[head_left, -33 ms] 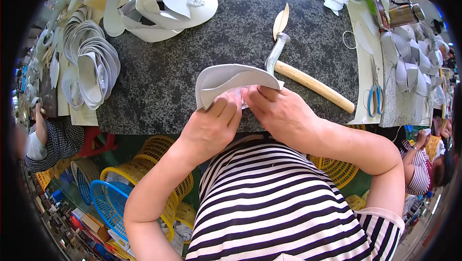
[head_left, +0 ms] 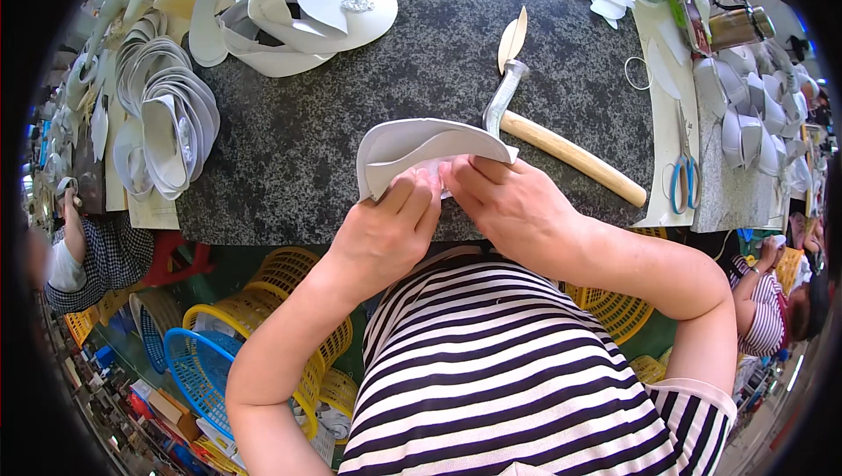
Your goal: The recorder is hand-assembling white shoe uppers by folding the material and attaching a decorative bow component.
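Observation:
A curved white shoe upper [head_left: 421, 141] is held over the near part of the dark speckled table top [head_left: 333, 116]. My left hand [head_left: 384, 235] pinches its near edge on the left side. Close beside it, my right hand [head_left: 517, 204] grips the same edge on the right, with the two sets of fingertips almost meeting. The fingers partly hide the edge between them. Just beyond my right hand lies a hammer [head_left: 574, 160] with a wooden handle and a bent metal head. A pale, leaf-shaped pointed piece [head_left: 512, 42] rests by the hammer's head.
More white uppers [head_left: 298, 50], one with a sparkling ornament, sit at the far left. A nested stack of uppers [head_left: 180, 129] stands on the left. Blue-handled scissors [head_left: 684, 179] lie on the right. Blue [head_left: 175, 362] and yellow baskets [head_left: 206, 311] are below the table; other people sit at both sides.

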Demonstrator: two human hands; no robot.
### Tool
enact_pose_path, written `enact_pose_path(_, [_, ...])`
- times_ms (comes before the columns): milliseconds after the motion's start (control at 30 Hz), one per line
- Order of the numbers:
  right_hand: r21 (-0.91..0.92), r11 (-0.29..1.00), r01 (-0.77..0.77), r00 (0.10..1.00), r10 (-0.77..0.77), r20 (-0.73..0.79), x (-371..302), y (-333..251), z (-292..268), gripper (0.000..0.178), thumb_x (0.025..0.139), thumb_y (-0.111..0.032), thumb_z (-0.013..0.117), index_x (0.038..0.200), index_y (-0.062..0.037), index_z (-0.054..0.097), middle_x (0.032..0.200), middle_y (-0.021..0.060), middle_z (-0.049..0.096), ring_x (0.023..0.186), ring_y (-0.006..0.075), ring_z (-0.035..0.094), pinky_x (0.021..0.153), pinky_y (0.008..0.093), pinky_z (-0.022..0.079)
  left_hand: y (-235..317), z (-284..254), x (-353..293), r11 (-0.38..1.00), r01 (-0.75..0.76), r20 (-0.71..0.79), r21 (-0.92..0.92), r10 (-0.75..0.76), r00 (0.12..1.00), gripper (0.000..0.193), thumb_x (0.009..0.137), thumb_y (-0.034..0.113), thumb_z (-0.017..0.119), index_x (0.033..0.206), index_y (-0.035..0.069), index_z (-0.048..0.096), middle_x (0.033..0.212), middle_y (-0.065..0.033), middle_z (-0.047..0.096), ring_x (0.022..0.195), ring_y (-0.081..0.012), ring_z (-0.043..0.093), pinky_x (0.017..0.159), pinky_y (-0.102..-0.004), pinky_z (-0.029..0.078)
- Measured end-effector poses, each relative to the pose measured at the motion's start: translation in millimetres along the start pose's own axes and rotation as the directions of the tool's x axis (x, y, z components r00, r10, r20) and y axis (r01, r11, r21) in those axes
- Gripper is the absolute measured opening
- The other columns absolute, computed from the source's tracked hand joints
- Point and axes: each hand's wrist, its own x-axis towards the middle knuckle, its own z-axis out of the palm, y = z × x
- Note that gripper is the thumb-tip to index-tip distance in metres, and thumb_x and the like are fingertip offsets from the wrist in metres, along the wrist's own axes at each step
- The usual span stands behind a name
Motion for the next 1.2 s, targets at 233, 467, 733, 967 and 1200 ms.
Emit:
enact_pose_path(233, [0.122, 0.992, -0.005, 0.996, 0.016, -0.089, 4, 6, 0, 0.032, 0.079, -0.011, 0.063, 0.108, 0.0021, 0.066, 0.106, 0.0117, 0.062, 0.106, 0.0254, 0.060, 0.095, 0.0355, 0.050, 2, -5, 8, 0.962, 0.165, 0.000, -0.216, -0.169, 0.986, 0.032, 0.082, 0.004, 0.061, 0.113, 0.000, 0.066, 0.107, -0.0091, 0.066, 0.098, -0.0247, 0.066, 0.080, -0.0345, 0.057])
enact_pose_path(467, [0.200, 0.975, -0.101, 0.993, 0.087, 0.074, 24, 17, -20, 0.006, 0.076, -0.005, 0.068, 0.082, -0.0040, 0.070, 0.081, 0.0098, 0.069, 0.079, 0.0254, 0.071, 0.065, 0.0369, 0.057, -4, -6, 15, 0.963, 0.159, 0.036, -0.216, -0.155, 0.987, 0.018, 0.081, 0.002, 0.063, 0.099, 0.003, 0.066, 0.094, -0.0073, 0.064, 0.086, -0.0238, 0.066, 0.071, -0.0357, 0.056])
enact_pose_path(733, [0.165, 0.986, -0.019, 0.999, 0.011, 0.049, 28, 22, -18, 0.003, 0.077, -0.007, 0.068, 0.079, -0.0044, 0.069, 0.081, 0.0090, 0.070, 0.079, 0.0223, 0.071, 0.060, 0.0358, 0.055, -6, -3, 14, 0.951, 0.175, -0.011, -0.253, -0.183, 0.983, 0.013, 0.082, 0.002, 0.065, 0.095, 0.004, 0.065, 0.089, -0.0067, 0.065, 0.081, -0.0238, 0.066, 0.069, -0.0357, 0.056])
enact_pose_path(967, [0.098, 0.992, -0.076, 0.996, 0.081, -0.042, 28, 15, -12, 0.008, 0.079, -0.008, 0.067, 0.087, -0.0056, 0.066, 0.082, 0.0053, 0.065, 0.078, 0.0214, 0.068, 0.060, 0.0339, 0.055, -6, -2, 17, 0.941, 0.219, -0.037, -0.257, -0.236, 0.971, 0.012, 0.082, 0.004, 0.068, 0.094, 0.004, 0.065, 0.089, -0.0075, 0.066, 0.077, -0.0245, 0.067, 0.066, -0.0371, 0.056])
enact_pose_path(1200, [0.149, 0.988, -0.031, 0.997, 0.019, 0.080, 26, 26, -18, 0.008, 0.079, -0.006, 0.068, 0.087, -0.0063, 0.068, 0.086, 0.0060, 0.069, 0.083, 0.0224, 0.071, 0.061, 0.0358, 0.055, -6, -3, 18, 0.945, 0.218, -0.018, -0.246, -0.230, 0.973, 0.014, 0.082, 0.004, 0.068, 0.096, 0.004, 0.065, 0.090, -0.0077, 0.066, 0.079, -0.0249, 0.069, 0.067, -0.0366, 0.057])
